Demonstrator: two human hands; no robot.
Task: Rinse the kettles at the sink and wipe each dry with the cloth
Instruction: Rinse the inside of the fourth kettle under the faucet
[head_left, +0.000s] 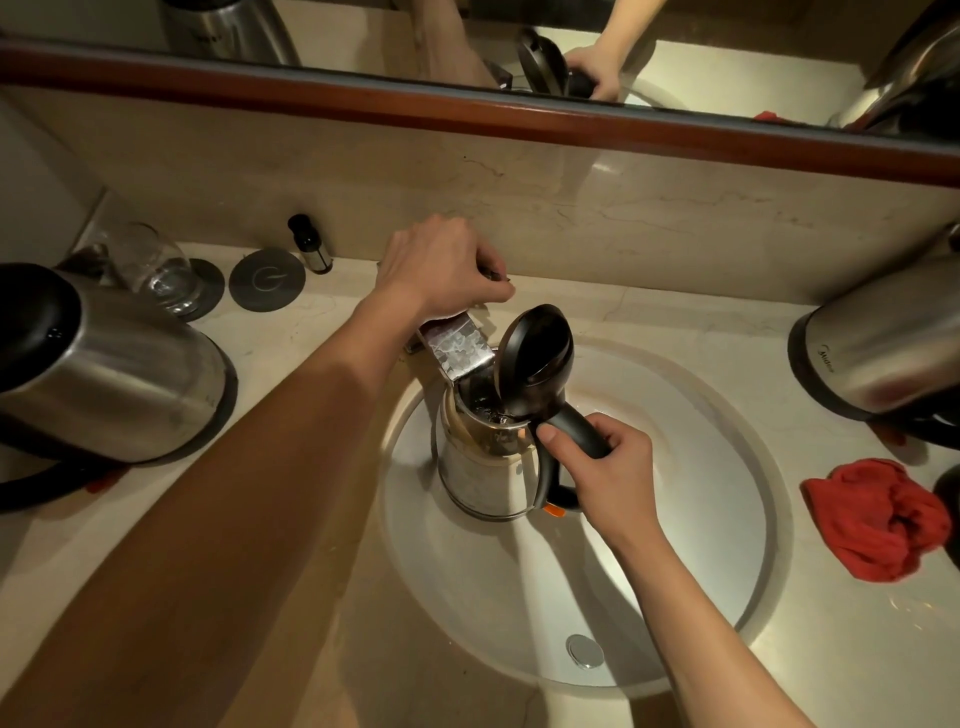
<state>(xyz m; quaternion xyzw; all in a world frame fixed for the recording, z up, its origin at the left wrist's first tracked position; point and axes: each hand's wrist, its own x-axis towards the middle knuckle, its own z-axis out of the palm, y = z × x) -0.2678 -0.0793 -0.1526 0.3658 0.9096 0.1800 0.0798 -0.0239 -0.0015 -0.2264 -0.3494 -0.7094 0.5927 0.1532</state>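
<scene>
Sink basin (675, 597) sits below the grip. Steel kettle (483, 467) hangs over it, lid (535, 358) flipped open so the faucet spout (460, 351) feeds straight in. Right hand (608, 467) wraps the black handle, keeping it upright. Left hand (441, 267), beyond the kettle, curls over the tap lever. Red cloth (878, 519) waits on the counter to the right of the grip.
</scene>
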